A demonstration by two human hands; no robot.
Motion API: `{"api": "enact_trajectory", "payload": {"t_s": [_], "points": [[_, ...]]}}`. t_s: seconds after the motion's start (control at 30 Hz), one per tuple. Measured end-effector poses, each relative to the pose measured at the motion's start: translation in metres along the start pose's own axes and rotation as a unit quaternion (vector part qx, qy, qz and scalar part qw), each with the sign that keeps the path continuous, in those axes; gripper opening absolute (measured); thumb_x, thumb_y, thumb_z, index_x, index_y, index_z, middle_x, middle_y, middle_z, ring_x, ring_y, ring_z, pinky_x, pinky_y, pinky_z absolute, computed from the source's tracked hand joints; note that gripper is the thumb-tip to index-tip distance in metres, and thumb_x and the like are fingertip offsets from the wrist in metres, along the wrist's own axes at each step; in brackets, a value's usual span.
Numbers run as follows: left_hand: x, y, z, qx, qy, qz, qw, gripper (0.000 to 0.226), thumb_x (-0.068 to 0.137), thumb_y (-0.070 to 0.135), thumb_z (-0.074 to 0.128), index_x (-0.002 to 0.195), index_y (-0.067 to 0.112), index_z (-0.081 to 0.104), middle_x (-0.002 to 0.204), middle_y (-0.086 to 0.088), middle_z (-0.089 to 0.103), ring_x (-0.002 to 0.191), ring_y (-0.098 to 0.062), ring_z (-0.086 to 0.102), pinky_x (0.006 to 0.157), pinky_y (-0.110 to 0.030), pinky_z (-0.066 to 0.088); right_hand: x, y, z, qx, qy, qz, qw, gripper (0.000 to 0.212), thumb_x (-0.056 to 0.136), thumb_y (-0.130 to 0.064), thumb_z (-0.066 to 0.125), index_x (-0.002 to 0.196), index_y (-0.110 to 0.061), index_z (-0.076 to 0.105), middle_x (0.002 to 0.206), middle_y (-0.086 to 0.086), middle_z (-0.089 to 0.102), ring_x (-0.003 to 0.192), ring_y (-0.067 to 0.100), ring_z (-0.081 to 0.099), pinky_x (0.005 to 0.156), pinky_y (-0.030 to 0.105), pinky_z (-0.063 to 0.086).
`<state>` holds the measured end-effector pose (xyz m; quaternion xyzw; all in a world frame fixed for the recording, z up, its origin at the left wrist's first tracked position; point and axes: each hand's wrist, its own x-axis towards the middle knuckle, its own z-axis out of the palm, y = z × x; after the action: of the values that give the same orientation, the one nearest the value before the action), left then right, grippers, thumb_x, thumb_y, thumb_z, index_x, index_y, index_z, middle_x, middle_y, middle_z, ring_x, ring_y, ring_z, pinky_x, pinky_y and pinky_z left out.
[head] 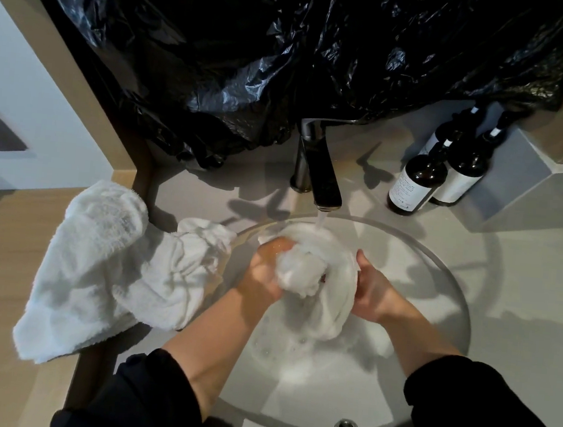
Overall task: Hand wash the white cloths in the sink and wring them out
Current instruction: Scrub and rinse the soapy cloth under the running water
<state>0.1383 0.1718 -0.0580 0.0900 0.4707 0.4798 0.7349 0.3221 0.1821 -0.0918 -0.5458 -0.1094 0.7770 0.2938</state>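
With my left hand (pixel 264 270) and right hand (pixel 372 294) both curled tight round the cloth (pixel 301 277) under the tap (pixel 324 179) near the sink's (pixel 455 281) back edge, the stream could splash the pile (pixel 103 265) at its left rim.

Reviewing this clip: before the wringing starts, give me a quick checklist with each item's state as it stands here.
1. Both hands grip the white cloth: ok. The left hand and right hand hold it bunched between them.
2. Cloth over the sink: ok.
3. Faucet off for wringing: not ok. Water runs onto the cloth.
4. Soap rinsed out: cannot tell.
5. Towels out of the basin: ok. They lie on the counter at left.
6. Bottles clear of the hands: ok. They stand behind the sink at right.
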Motion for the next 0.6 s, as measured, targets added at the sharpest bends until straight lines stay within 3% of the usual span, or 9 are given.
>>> {"api": "enact_trajectory", "payload": {"t_s": [0.03,0.13,0.2,0.27,0.33,0.37,0.43,0.5,0.6], "points": [[-0.002,-0.001,-0.002,-0.026,-0.018,-0.004,0.999,0.005,0.088,0.011,0.056,0.088,0.006,0.058,0.087,-0.013,0.060,0.074,-0.025,0.060,0.067,-0.037,0.052,0.000,0.005,0.000,0.007,-0.024,0.002,1.000,0.078,0.091,-0.068,0.027,0.134,-0.008,0.054,0.127,0.016,0.062,0.111,0.031,0.063,0.099,0.045,0.046],[-0.009,-0.005,-0.013,-0.089,-0.144,0.009,0.986,0.052,0.048,0.023,0.089,0.091,0.000,0.069,0.083,-0.019,0.069,0.071,-0.031,0.069,0.059,-0.035,0.057,-0.004,0.019,-0.002,-0.005,-0.025,0.032,0.999,0.078,0.093,-0.069,0.018,0.126,-0.012,0.059,0.121,0.015,0.066,0.115,0.033,0.057,0.100,0.051,0.040],[-0.021,-0.005,-0.010,-0.073,-0.205,0.040,0.975,0.034,0.070,0.030,0.078,0.091,0.003,0.073,0.086,-0.015,0.070,0.077,-0.026,0.069,0.066,-0.030,0.055,-0.003,0.021,-0.012,-0.023,-0.035,0.050,0.998,0.080,0.086,-0.075,0.035,0.120,-0.009,0.064,0.126,0.015,0.062,0.113,0.035,0.056,0.099,0.050,0.042],[-0.022,-0.002,-0.005,-0.067,-0.094,0.023,0.993,0.022,0.097,0.020,0.044,0.089,0.011,0.062,0.087,-0.011,0.061,0.075,-0.022,0.060,0.066,-0.030,0.049,-0.003,0.016,-0.021,-0.056,-0.048,0.039,0.996,0.078,0.069,-0.069,0.068,0.115,-0.006,0.067,0.121,0.016,0.059,0.104,0.034,0.055,0.095,0.046,0.046],[-0.018,0.003,-0.015,-0.089,0.023,0.023,0.995,0.028,0.100,0.014,0.032,0.084,0.011,0.055,0.079,-0.007,0.059,0.066,-0.018,0.058,0.057,-0.027,0.049,-0.008,0.003,-0.023,-0.057,-0.085,0.017,0.995,0.059,0.065,-0.050,0.080,0.102,-0.005,0.071,0.101,0.014,0.065,0.090,0.031,0.065,0.083,0.038,0.055],[-0.015,0.005,-0.022,-0.099,0.027,0.014,0.995,0.030,0.098,0.011,0.030,0.085,0.010,0.057,0.077,-0.007,0.062,0.065,-0.019,0.060,0.055,-0.024,0.050,-0.012,-0.004,-0.024,-0.058,-0.103,-0.007,0.993,0.050,0.062,-0.040,0.085,0.097,-0.006,0.072,0.096,0.013,0.070,0.085,0.026,0.069,0.077,0.035,0.057],[-0.013,0.008,-0.031,-0.097,0.037,-0.039,0.994,0.032,0.095,0.010,0.033,0.085,0.009,0.063,0.077,-0.005,0.065,0.067,-0.019,0.063,0.056,-0.024,0.052,-0.020,-0.019,-0.024,-0.085,-0.148,-0.056,0.984,0.067,0.050,-0.026,0.095,0.109,-0.008,0.070,0.105,0.013,0.071,0.091,0.024,0.070,0.079,0.036,0.058],[-0.014,0.009,-0.036,-0.060,0.032,-0.085,0.994,0.033,0.090,0.012,0.039,0.075,0.007,0.069,0.072,-0.005,0.068,0.064,-0.020,0.066,0.059,-0.026,0.054,-0.027,-0.030,-0.019,-0.125,-0.158,-0.077,0.976,0.075,0.055,-0.018,0.091,0.122,-0.004,0.061,0.111,0.017,0.068,0.095,0.026,0.069,0.079,0.037,0.058],[-0.016,0.014,-0.039,0.061,-0.030,-0.105,0.992,0.026,0.086,0.009,0.046,0.072,0.009,0.068,0.071,-0.007,0.067,0.067,-0.021,0.065,0.069,-0.033,0.050,-0.025,-0.041,-0.006,-0.080,-0.081,-0.096,0.989,0.046,0.076,-0.019,0.070,0.119,-0.005,0.062,0.097,0.011,0.073,0.079,0.021,0.071,0.067,0.031,0.059]]}}
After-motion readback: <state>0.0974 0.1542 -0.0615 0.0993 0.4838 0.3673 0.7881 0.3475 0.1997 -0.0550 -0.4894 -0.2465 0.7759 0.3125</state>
